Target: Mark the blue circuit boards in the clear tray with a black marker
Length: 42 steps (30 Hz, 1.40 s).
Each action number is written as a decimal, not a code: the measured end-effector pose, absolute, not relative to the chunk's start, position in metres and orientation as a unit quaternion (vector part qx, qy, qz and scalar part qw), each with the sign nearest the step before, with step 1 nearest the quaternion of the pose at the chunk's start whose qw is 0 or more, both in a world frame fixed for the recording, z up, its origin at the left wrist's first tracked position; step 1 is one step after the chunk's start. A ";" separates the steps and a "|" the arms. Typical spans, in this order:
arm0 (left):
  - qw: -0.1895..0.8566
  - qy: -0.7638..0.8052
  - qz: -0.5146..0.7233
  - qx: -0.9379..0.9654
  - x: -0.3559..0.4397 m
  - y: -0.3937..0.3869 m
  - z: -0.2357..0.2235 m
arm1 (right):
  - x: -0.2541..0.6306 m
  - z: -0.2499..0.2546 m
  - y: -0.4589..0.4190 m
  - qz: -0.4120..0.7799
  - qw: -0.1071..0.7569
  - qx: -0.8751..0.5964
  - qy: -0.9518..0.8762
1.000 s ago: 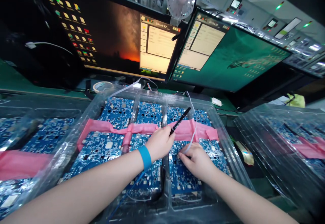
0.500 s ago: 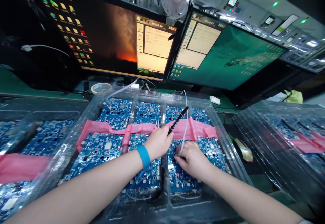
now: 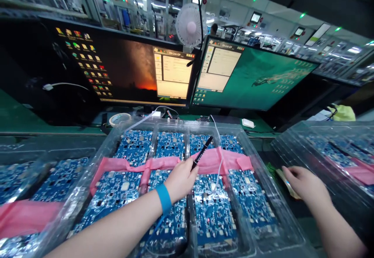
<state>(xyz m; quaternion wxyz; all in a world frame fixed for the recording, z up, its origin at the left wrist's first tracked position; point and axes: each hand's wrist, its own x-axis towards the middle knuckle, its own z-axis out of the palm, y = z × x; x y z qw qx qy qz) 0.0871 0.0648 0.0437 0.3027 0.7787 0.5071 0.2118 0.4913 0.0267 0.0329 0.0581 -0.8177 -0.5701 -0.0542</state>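
Over blue circuit boards, my left fingers are pinching a black probe, my right fingers spreading on a gold mouse.

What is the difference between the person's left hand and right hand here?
The left hand holds a black pen over the circuit boards, while the right hand rests on a gold computer mouse beside the plastic tray. The left wrist wears a blue band; the right wrist shows none. Both hands are bare.

left hand: black pen | right hand: gold mouse | boards in clear tray
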 end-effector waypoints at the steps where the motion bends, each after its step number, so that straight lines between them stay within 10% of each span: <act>1: 0.303 0.507 0.213 0.778 0.087 0.065 0.044 | 0.515 0.021 0.028 -0.056 0.037 -0.826 -0.560; 17: 0.323 0.511 0.229 0.763 0.084 0.061 0.052 | 0.595 -0.093 0.041 0.005 0.089 -0.760 -0.644; 29: 0.239 0.482 0.232 0.810 0.082 0.056 0.053 | 0.531 -0.021 0.055 -0.049 0.208 -0.766 -0.606; 42: -0.024 0.225 0.169 0.959 0.102 0.023 0.049 | 0.270 0.076 0.009 -0.025 0.295 -0.234 -0.926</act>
